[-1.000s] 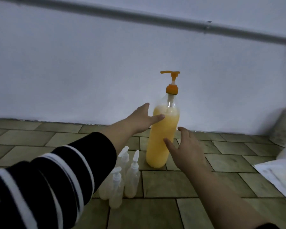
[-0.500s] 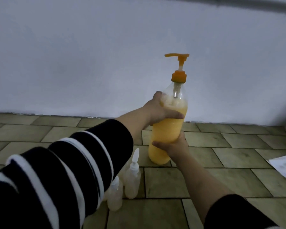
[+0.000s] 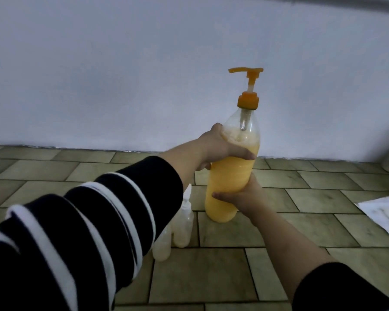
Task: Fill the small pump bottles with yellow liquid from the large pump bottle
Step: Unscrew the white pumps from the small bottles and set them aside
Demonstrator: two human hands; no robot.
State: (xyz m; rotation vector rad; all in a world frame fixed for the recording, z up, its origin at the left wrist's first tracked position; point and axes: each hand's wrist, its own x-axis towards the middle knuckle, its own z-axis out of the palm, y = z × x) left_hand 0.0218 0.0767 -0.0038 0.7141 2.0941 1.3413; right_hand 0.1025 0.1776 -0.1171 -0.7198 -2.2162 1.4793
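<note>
**Both hands on the large pump bottle**

Head view: my left hand [image 3: 220, 149] has its grip wrapped round the upper body of the large pump bottle [image 3: 231, 176], thumb across the front just below the foam line. My right hand [image 3: 243, 196] grips it lower down, fingers curled round the yellow part. The bottle stands upright over the tiled floor [image 3: 301, 221]; its base looks to rest on a tile, though I cannot be sure. Its orange pump head [image 3: 247, 75] has its spout pointing left. The bottle carries no label I can read. Two small pump bottles [image 3: 182, 223] stand just left of it, partly hidden by my striped sleeve [image 3: 88, 232].
</note>
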